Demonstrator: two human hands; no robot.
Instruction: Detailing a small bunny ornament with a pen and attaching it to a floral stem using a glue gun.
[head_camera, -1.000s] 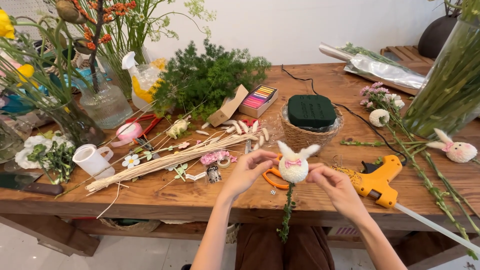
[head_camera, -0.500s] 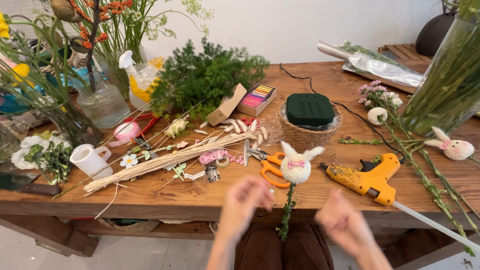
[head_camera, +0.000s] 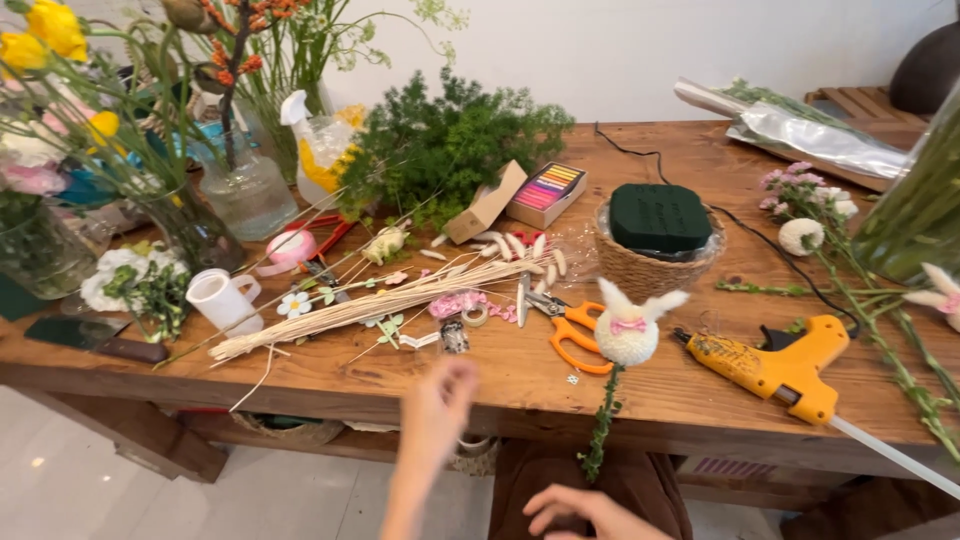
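Wooden table (head_camera: 700, 400) packed with craft stuff, and both hands are off it. The left hand (head_camera: 436, 403) hangs at the near edge, blurry, fingers loosely curled, holding nothing as far as I can see. The right hand (head_camera: 580, 512) is down low by the lap, fingers spread, also empty. Nearest thing is the fluffy white bunny (head_camera: 630, 330) on a green stem, lying on the near edge with the stem drooping over. Orange scissors (head_camera: 570, 328) touch its left side, and a yellow glue gun (head_camera: 775, 368) sits just right of it.
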